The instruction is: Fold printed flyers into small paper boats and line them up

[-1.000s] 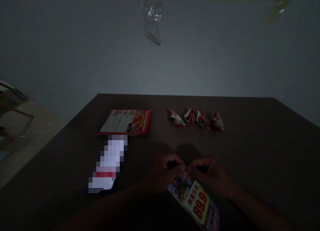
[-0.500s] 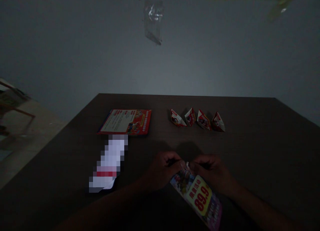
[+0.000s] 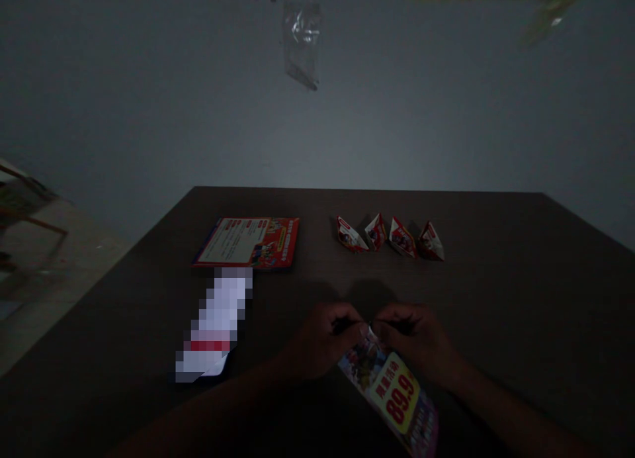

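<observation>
Between my two hands is a colourful printed flyer (image 3: 391, 392) with a yellow panel reading 89.9. My left hand (image 3: 330, 339) pinches its upper end with thumb and forefinger. My right hand (image 3: 414, 342) pinches the same end from the other side, and the fingertips of both hands nearly meet there. The flyer's lower part slants down to the right, past the bottom of the view. What the fingers do to the paper's edge is hard to see in the dim light. Beyond my hands, several small folded paper pieces (image 3: 376, 233) in red and white stand in a row.
A stack of red-edged printed sheets (image 3: 248, 241) lies at the table's left. In front of it is a lit phone (image 3: 218, 325), its screen blurred out. The dark table (image 3: 496, 259) meets a grey wall, where a clear plastic bag (image 3: 301, 41) hangs.
Both hands keep their pinch on the flyer's upper end, and the fingertips have shifted slightly. The small white bit standing up between them is less visible now.
</observation>
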A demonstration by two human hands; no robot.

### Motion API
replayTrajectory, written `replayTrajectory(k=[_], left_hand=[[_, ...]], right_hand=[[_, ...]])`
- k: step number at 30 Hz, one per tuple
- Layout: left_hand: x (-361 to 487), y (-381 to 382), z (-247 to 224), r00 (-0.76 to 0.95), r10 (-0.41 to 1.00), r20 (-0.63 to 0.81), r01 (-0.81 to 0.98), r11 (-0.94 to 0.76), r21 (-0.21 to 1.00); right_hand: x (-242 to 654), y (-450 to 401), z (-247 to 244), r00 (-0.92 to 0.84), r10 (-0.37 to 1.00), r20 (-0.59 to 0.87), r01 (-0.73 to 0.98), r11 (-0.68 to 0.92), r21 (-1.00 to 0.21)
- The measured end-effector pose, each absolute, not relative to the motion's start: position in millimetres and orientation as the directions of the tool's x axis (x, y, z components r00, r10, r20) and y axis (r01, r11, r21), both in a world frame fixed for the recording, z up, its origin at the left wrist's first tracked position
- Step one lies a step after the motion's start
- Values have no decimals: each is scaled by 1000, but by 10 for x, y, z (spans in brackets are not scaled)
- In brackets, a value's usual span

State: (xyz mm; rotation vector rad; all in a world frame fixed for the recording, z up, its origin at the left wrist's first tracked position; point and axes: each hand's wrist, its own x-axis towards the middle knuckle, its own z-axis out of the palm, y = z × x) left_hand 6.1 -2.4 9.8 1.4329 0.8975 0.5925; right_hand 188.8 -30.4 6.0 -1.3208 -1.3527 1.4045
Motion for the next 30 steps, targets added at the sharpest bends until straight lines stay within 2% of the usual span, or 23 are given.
replayTrajectory(k=[11,17,23,30], left_hand=[[56,-20,93,512,841,-173,181,91,979],[63,-14,118,480,851,-213,153,158,976],[49,-17,82,483,866,-130,104,90,990],[23,-18,18,467,876,-121,101,83,991]], right_hand=[[1922,-283,78,30,976,-215,38,-216,-976],[1951,-247,140,165,953,-253,-14,-255,-967],[1996,-241,90,77,949,-306,-75,-300,-951],[2029,-251,58,31,932,-362,-150,-354,-923]])
